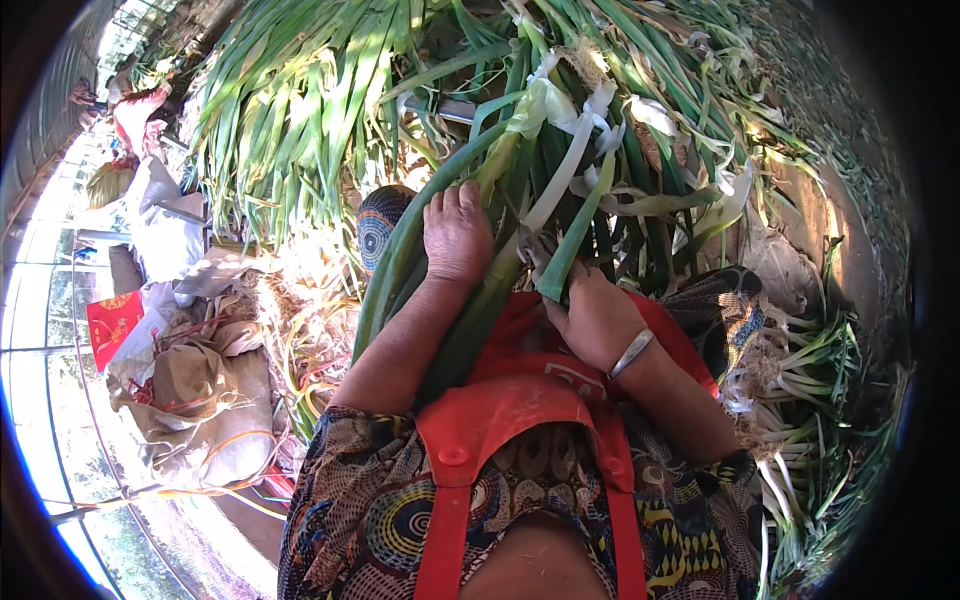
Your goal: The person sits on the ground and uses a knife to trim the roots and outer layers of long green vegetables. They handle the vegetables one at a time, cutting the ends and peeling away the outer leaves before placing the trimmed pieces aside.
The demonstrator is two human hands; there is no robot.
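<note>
My left hand is curled over long green onions lying across my lap, their leaves running back under my forearm. On the other side, my right hand grips the lower end of a green onion leaf that points upward. Its fingers are close to a white onion stalk, and dark fingertips or something dark between them hides the contact. Loose pale onion skin hangs on the stalks just beyond my hands. A red apron covers my front.
A thick heap of green onions fills the far side. White-stemmed onions with roots lie at my right. Leftward are trimmings, a brown cloth sack, a white sack, a red paper bag and a yellow strap.
</note>
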